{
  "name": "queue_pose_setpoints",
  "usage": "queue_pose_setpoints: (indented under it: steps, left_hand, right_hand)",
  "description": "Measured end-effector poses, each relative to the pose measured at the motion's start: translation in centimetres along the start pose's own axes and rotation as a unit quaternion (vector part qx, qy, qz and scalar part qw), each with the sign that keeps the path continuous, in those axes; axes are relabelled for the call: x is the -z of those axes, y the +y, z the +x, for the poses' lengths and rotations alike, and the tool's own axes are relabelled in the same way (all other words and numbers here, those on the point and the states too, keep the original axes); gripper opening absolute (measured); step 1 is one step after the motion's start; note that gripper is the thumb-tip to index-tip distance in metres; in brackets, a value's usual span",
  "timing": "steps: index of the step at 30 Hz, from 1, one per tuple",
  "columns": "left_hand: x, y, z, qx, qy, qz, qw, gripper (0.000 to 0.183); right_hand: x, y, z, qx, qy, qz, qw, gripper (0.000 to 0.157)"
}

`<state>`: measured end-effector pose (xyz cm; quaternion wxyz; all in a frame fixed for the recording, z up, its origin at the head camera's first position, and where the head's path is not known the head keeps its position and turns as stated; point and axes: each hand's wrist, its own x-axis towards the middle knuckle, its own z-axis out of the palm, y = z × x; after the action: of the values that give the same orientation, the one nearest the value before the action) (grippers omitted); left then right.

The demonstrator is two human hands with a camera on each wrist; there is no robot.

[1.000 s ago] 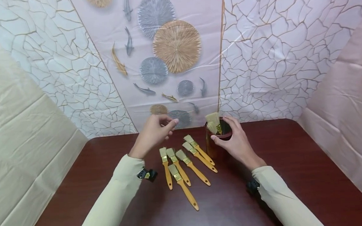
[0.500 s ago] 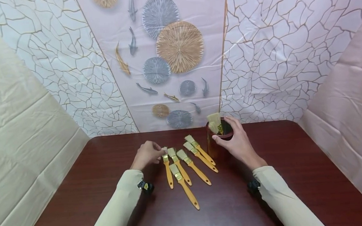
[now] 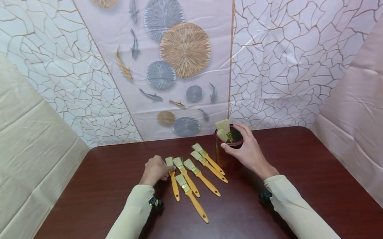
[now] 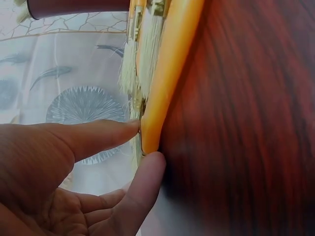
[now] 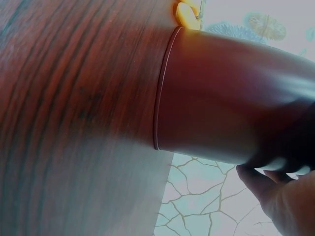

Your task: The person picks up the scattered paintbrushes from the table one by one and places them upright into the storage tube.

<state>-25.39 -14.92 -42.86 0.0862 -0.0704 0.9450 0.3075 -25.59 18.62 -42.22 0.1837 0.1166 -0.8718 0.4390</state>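
Observation:
My left hand (image 3: 156, 171) pinches the leftmost paintbrush (image 3: 175, 187) near its metal ferrule, between thumb and forefinger. In the left wrist view, this brush's yellow-orange handle (image 4: 172, 64) runs up from the fingertips, close along the tabletop. My right hand (image 3: 249, 151) holds a dark red cylindrical pot (image 3: 223, 155) by its upper part, thumb on the near side and fingers over the far rim. The pot stands upright on the table, as its base in the right wrist view shows. Pale bristles of paintbrushes (image 3: 223, 127) stick up out of it.
Several more paintbrushes (image 3: 207, 183) lie fanned out between the hands, bristles toward the back. The dark reddish-brown table (image 3: 253, 216) ends at a patterned cloth backdrop (image 3: 273, 76). Pale cloth walls (image 3: 29, 151) close in the left and right sides.
My left hand has come down from above the table's back edge to the leftmost paintbrush and taken hold of it. The right hand stays on the pot.

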Motion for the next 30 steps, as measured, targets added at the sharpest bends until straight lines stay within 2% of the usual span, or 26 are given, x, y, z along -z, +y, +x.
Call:
queue_pose_setpoints:
  steps: [9,18,23,30]
  left_hand:
    - [0.3,-0.7,0.3,0.016,-0.022,-0.034,0.9991,0.028]
    - [0.5,-1.0,-0.2,0.008,-0.024,-0.054,0.9982,0.024]
    - [1.0,-0.9,-0.6,-0.009,-0.015,-0.071,0.9973,0.023]
    - [2.1,0.2,-1.3,-0.043,0.019,-0.081,0.9956,0.018]
  right_hand:
    - [0.0,0.0,0.1,-0.001,0.000,-0.004,1.000,0.089]
    - [-0.1,0.2,0.0,0.000,-0.001,-0.003,1.000,0.088]
    - [-0.1,0.2,0.0,0.000,0.000,-0.003,1.000,0.088]
    - [0.0,0.3,0.0,-0.001,-0.002,-0.003,1.000,0.088]
